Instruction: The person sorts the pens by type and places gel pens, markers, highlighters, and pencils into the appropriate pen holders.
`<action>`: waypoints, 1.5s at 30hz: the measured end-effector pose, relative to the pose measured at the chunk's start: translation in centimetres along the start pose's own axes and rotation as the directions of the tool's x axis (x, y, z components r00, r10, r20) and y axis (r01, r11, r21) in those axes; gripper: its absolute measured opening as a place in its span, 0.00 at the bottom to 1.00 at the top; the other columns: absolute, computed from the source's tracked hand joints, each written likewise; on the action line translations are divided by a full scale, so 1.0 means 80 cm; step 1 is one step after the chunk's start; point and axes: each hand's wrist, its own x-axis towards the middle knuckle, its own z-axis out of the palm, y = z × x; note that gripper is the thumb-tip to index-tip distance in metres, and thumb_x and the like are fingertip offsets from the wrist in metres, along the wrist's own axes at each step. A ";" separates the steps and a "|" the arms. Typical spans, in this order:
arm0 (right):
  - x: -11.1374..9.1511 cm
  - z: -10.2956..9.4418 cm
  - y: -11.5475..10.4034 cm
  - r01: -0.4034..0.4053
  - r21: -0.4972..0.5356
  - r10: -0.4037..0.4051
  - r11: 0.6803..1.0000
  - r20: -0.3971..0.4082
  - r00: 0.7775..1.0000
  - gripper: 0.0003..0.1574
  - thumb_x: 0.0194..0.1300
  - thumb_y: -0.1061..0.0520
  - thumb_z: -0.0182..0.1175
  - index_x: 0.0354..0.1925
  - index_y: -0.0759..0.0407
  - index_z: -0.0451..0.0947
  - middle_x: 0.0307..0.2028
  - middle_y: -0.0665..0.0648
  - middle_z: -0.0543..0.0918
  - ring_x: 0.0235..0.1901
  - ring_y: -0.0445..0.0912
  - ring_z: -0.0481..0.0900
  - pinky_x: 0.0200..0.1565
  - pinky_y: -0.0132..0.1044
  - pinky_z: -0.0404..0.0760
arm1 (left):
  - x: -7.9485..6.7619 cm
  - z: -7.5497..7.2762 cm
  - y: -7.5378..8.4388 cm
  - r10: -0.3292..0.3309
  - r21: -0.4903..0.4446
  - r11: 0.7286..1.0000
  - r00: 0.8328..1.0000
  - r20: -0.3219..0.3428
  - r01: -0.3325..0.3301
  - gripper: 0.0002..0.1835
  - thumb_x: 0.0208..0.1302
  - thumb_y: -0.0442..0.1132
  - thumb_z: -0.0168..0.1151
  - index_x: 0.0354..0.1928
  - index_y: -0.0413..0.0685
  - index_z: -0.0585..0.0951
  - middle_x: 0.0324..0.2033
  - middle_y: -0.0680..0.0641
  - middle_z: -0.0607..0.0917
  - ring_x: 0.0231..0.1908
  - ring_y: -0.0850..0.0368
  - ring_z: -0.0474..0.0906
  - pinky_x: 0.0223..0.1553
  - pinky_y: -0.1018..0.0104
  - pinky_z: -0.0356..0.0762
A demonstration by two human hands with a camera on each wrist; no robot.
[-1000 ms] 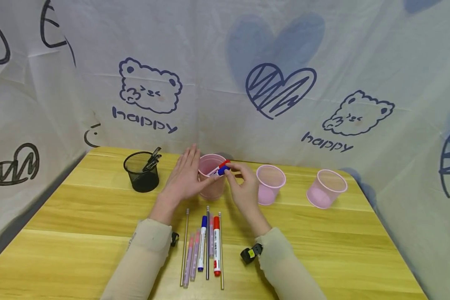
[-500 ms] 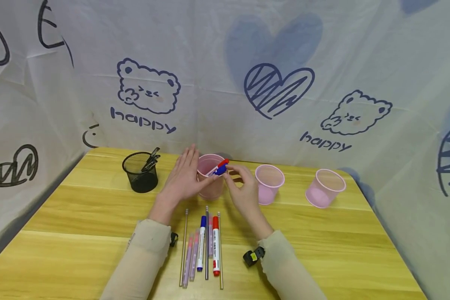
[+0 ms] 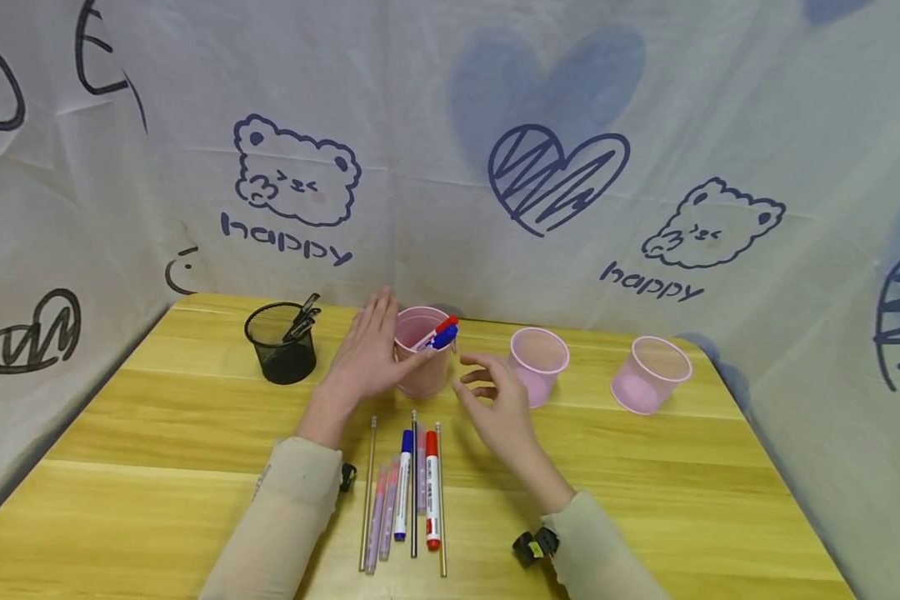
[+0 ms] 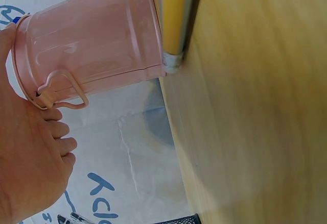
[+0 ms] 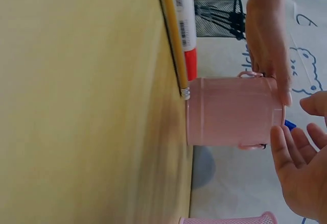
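A pink pail (image 3: 423, 379) with small side handles stands at the back middle. Two markers lean out over its right rim, one with a red cap (image 3: 447, 322) and one with a blue cap (image 3: 443, 337). My left hand (image 3: 367, 350) rests against the pail's left side, fingers straight, thumb along the front rim; a wire handle (image 4: 69, 89) shows beside those fingers in the left wrist view. To the pail's right, my right hand (image 3: 501, 408) is apart from it, fingers loosely bent and holding nothing. The right wrist view shows a gap between this hand (image 5: 306, 178) and the pail.
In front lie a row of pencils (image 3: 414, 492), purple-pink pens (image 3: 376, 525), a blue-capped marker (image 3: 402, 492) and a red-capped marker (image 3: 432, 492). A black mesh cup (image 3: 285, 358) with pens stands left. Two pink mesh cups, one nearer (image 3: 537, 379) and one farther (image 3: 645, 387), stand right.
My right hand has let go of the blue-capped marker and drawn back right and toward me. The marker stays leaning in the pail. My left hand has not moved.
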 end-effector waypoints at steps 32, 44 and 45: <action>-0.041 0.004 0.003 -0.146 -0.330 0.310 0.932 0.524 0.793 0.43 0.62 0.54 0.76 0.69 0.65 0.72 0.49 0.55 0.77 0.39 0.45 0.79 0.41 0.32 0.82 | -0.001 -0.001 -0.001 -0.001 -0.018 1.000 1.000 0.005 0.001 0.61 0.67 0.78 0.49 0.83 0.40 0.42 0.83 0.42 0.37 0.82 0.44 0.32 0.82 0.49 0.34; -0.037 0.008 0.009 -0.091 -0.401 0.326 0.912 0.570 0.754 0.51 0.55 0.45 0.81 0.69 0.67 0.73 0.43 0.54 0.75 0.37 0.42 0.74 0.39 0.32 0.79 | -0.001 0.000 -0.001 0.002 -0.016 1.000 1.000 -0.003 -0.002 0.62 0.66 0.78 0.50 0.83 0.40 0.42 0.83 0.41 0.38 0.82 0.42 0.33 0.82 0.49 0.35; -0.036 0.008 0.009 -0.089 -0.401 0.325 0.912 0.573 0.752 0.52 0.55 0.45 0.81 0.69 0.68 0.73 0.43 0.54 0.75 0.37 0.43 0.73 0.39 0.33 0.78 | -0.002 0.000 0.000 0.004 -0.016 1.000 1.000 -0.004 -0.004 0.62 0.66 0.78 0.50 0.83 0.40 0.42 0.83 0.41 0.39 0.82 0.42 0.34 0.82 0.48 0.35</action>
